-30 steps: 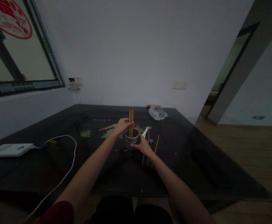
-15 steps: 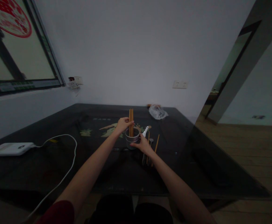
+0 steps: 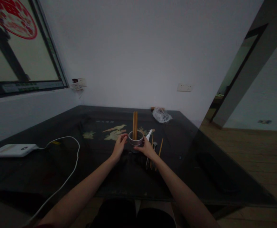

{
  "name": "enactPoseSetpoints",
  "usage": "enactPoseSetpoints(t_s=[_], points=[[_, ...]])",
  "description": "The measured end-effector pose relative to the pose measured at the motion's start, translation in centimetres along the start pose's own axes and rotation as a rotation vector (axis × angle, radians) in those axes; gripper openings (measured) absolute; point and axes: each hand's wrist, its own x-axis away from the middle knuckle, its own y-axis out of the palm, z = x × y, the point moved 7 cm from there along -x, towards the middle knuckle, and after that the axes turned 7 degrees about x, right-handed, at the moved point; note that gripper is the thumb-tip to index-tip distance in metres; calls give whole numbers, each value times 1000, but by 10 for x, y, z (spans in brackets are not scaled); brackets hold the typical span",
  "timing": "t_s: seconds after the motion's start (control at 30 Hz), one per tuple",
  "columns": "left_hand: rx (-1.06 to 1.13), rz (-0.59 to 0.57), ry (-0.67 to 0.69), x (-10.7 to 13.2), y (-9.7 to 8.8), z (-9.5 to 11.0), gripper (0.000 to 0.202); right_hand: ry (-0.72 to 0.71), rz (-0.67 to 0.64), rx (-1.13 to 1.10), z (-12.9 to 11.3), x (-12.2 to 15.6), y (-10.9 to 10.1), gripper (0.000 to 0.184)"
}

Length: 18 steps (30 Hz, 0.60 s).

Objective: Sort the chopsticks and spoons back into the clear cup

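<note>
A metal cup (image 3: 136, 142) stands upright on the dark table in front of me. Several wooden chopsticks (image 3: 135, 125) rise out of it, leaning against one another. My right hand (image 3: 146, 148) grips the cup's right side, thumb low on its front. Just left of the rim is my left hand (image 3: 120, 146), empty, its fingers loosely bent and apart. Right of the cup, partly behind my right hand and forearm, lie a white spoon (image 3: 149, 134), a metal spoon (image 3: 155, 144) and loose chopsticks (image 3: 161, 147).
A crumpled clear plastic bag (image 3: 161, 115) lies at the table's back edge. On the left is a white power bank (image 3: 12, 150) with a white cable (image 3: 78, 152) running off the front. A dark, flat long object (image 3: 215, 171) rests on the right. The table (image 3: 119, 182) has a glossy top.
My left hand has let go of the chopsticks, which now stand in the cup, and has come down to the cup's left side. My right hand stays on the cup.
</note>
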Motion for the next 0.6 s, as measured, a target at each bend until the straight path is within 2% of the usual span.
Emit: enactPoseSetpoints(t_s=[0.1, 0.4, 0.6], points=[[23, -15, -8, 2, -1, -7, 33, 6, -11, 21, -1, 1, -1, 78], [-17, -16, 1, -3, -7, 0, 34, -23, -36, 25, -2, -1, -10, 88], [-75, 13, 77, -7, -13, 16, 31, 16, -172, -44, -2, -1, -24, 94]])
